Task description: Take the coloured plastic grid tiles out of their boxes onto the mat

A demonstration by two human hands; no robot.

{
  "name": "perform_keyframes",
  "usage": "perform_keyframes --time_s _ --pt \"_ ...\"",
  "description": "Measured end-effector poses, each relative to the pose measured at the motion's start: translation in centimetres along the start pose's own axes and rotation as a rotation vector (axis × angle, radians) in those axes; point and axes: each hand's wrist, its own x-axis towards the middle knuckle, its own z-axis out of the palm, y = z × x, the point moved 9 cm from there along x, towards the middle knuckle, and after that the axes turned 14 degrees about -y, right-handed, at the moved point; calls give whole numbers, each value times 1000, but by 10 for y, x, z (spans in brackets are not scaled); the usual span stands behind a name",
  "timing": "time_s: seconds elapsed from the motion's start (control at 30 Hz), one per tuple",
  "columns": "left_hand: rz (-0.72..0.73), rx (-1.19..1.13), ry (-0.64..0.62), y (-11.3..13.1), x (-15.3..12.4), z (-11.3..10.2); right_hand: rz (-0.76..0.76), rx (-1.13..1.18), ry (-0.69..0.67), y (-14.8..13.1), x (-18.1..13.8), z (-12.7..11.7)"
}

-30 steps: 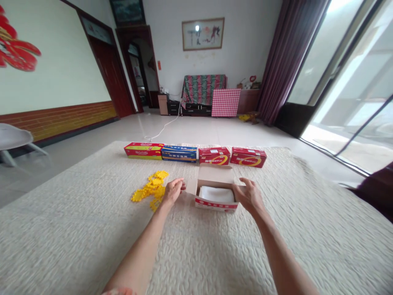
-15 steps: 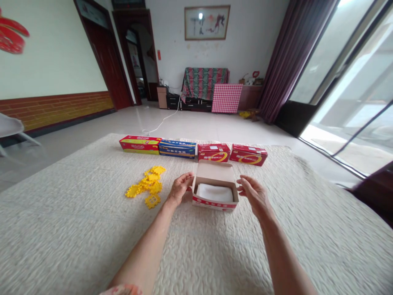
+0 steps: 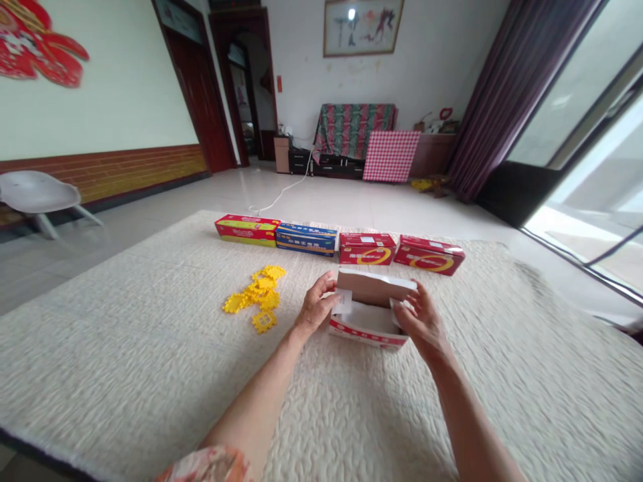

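A: Where is the box?
B: The open red-and-white cardboard box (image 3: 368, 337) sits on the cream quilted cover (image 3: 351, 428), between the two hands. Its plain brown-inside lid (image 3: 372, 288) stands up along the box's far side, and something white (image 3: 369, 316) shows within, too unclear to name.
A: And the left hand (image 3: 319, 303)?
B: At the box's left end. Its thumb touches the small white left flap (image 3: 343, 301), and thumb and fingers are visibly apart.
A: The right one?
B: The right hand (image 3: 420, 314) is at the box's right end, thumb against the small pale right flap (image 3: 395, 310), fingers by the lid's right corner. I cannot tell whether it pinches anything.
A: What lies around the box?
B: To its left, a loose cluster of yellow plastic toothed-edge pieces (image 3: 264, 322). Beyond it runs a row: a long red-and-lime carton (image 3: 248, 231), a blue carton with a gold stripe (image 3: 306, 241), then a red carton with a yellow ring (image 3: 366, 250) and a similar, angled red carton (image 3: 431, 256).
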Motion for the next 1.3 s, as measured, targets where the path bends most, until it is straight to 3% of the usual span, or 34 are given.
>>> perform_keyframes --time_s 0.27,0.57,0.73,1.0,1.3 --pt "-9 38 17 2 -3 0 -61 68 -199 -32 -10 7" --pt "-42 -34 11 0 -6 0 -137 -305 -306 -34 -11 19" --pt "-74 -103 -63 1 -11 4 -151 -394 -319 -37 -11 21" --pt "64 361 -189 28 -16 20 -117 -448 -345 -39 -11 26" --pt "61 492 -234 21 -14 18 -161 -581 -345 -41 -13 36"
